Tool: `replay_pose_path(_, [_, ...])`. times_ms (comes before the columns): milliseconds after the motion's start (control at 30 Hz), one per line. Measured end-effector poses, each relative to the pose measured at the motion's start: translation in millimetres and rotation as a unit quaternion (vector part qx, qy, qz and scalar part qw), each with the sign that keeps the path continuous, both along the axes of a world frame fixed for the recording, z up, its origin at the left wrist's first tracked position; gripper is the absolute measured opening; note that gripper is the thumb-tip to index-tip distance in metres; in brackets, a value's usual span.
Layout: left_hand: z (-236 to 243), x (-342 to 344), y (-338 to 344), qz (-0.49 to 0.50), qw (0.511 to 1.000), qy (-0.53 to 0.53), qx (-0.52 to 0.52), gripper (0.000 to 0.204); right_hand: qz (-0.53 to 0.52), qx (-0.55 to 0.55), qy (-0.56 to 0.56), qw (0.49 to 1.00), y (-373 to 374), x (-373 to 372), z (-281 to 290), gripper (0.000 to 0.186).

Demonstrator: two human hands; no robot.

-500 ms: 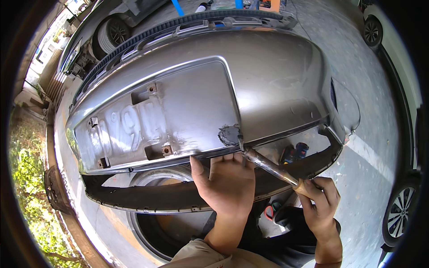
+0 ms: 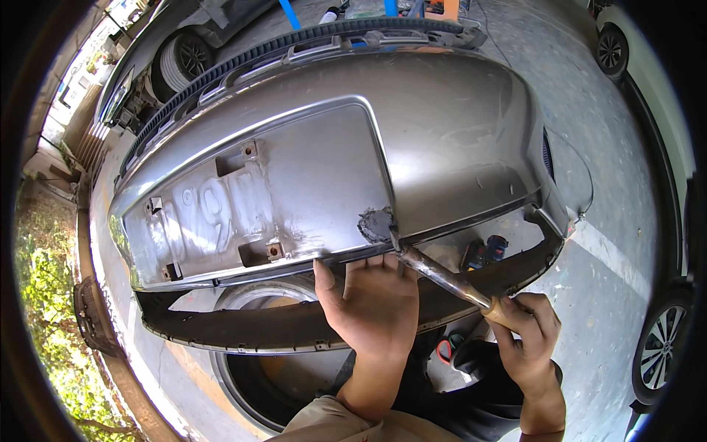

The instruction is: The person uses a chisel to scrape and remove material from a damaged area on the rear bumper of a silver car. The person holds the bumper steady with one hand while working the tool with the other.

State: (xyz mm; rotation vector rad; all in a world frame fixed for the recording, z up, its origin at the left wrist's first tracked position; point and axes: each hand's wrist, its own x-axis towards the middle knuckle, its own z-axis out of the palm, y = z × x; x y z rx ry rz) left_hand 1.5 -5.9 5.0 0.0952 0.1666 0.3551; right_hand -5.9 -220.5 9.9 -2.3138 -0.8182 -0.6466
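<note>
A grey car bumper (image 2: 464, 140) lies in front of me, with a recessed plate area on its left half. At that recess's lower right corner is a rough dark patch (image 2: 375, 225) that looks melted. My right hand (image 2: 526, 335) is closed round the wooden handle of a soldering iron (image 2: 445, 278). The iron's metal barrel slants up and left; its tip rests at the bumper's lower edge, just beside the patch. Palm up, my left hand (image 2: 374, 317) has its fingers stretched beneath that edge, left of the tip. Its fingertips are hidden behind the edge, and the thumb stands apart.
A tire (image 2: 243, 387) lies under the bumper's near side. Beyond the opening, a dark power tool (image 2: 486, 253) is on the floor. One car with a visible wheel (image 2: 184, 57) stands at the far left, and a light car (image 2: 666, 96) along the right.
The soldering iron and my right hand have shifted very slightly to the left. My left hand stays at the bumper's edge, almost unmoved.
</note>
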Motion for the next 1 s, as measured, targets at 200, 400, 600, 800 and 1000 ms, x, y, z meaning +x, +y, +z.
replay_pose_path(200, [-5.2,0.2,0.9,-0.006,1.0,-0.028,-0.01,0.055,-0.004,0.016,0.012,1.0,-0.6,2.2,-0.2,0.047])
replay_pose_path(400, [1.4,1.5,0.0,0.003,0.999,0.002,-0.031,0.055,-0.008,0.007,0.005,1.0,2.0,5.1,-0.1,0.046])
replay_pose_path(600, [7.0,1.9,-1.6,0.013,0.999,0.027,-0.029,0.054,-0.011,0.01,0.006,1.0,2.6,3.7,-3.7,0.047])
replay_pose_path(800, [-9.7,-2.3,4.5,-0.013,1.0,-0.027,0.003,0.056,-0.008,0.007,-0.005,1.0,4.4,3.2,-6.1,0.044])
replay_pose_path(1000, [-4.3,-1.5,3.1,-0.008,1.0,-0.009,0.007,0.056,-0.011,0.008,-0.012,1.0,5.4,4.2,-6.9,0.043])
